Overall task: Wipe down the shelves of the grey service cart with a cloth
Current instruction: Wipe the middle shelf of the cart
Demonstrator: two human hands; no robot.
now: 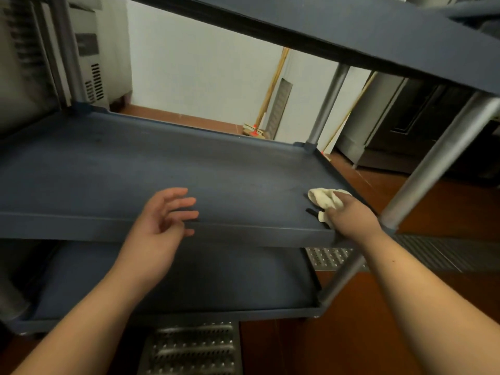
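Observation:
The grey-blue service cart fills the view with three shelves. Its middle shelf lies flat in front of me. My right hand grips a bunched cream cloth and holds it down on the near right corner of that shelf. My left hand hovers over the front edge near the middle, palm turned inward, fingers spread and relaxed, holding nothing. The top shelf slants overhead. The bottom shelf shows below the middle one, partly hidden by my forearms.
Grey metal posts stand at the cart's right corners. Brooms lean on the white wall behind. Steel appliances stand at the left and far right. Perforated metal floor grates lie under and beside the cart on the brown floor.

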